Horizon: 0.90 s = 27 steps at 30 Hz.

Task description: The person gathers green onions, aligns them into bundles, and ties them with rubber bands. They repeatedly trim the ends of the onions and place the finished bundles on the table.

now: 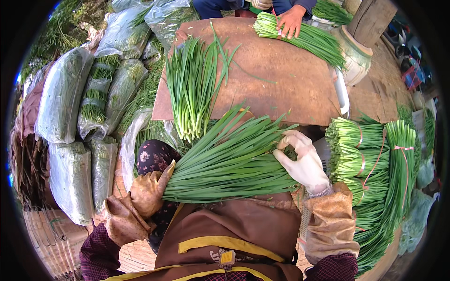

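In a brown rubber glove, my left hand [149, 191] grips the left end of a loose bunch of garlic chives [228, 161]. The flat green leaves fan out to the right above my brown apron [239, 219], and the gripped end is hidden by the glove. My right hand [300, 159], in a pale thin glove, has thumb and forefinger close together on a few leaf tips at the right side of the bunch. Beyond it, another loose bunch of chives [193, 80] lies on the brown board [281, 87], pale stems overhanging the near edge.
Tied chive bundles [362, 165] are stacked at my right. Filled clear plastic bags [63, 95] lie at left. Across the board a co-worker's hand [291, 21] rests on a tied bundle [309, 44]. A ceramic jar [355, 59] stands by the board's far right corner.
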### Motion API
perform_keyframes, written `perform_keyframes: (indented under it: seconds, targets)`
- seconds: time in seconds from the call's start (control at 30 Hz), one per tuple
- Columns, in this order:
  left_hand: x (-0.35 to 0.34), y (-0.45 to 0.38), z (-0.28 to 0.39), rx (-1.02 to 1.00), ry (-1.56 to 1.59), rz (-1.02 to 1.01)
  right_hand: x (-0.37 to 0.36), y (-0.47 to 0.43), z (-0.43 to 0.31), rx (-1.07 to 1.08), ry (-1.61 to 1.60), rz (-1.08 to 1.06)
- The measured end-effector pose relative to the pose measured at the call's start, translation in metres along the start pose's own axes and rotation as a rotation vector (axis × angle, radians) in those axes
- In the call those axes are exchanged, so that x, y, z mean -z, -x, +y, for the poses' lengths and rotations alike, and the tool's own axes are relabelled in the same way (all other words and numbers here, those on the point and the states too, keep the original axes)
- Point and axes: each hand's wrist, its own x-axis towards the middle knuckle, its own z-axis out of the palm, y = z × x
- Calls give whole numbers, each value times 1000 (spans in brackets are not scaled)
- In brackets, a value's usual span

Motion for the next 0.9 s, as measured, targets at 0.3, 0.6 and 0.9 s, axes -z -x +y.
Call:
perform_keyframes:
  seconds: [0.3,0.6,0.9]
  targets:
    - [0,3,2,-12,-37,53,5,-12,-11,-42,-73,33]
    - [-2,1,1,0,-1,26,7,-28,-12,-60,24,-186]
    - [3,0,3,-8,-16,35,16,-39,-24,-91,-80,-288]
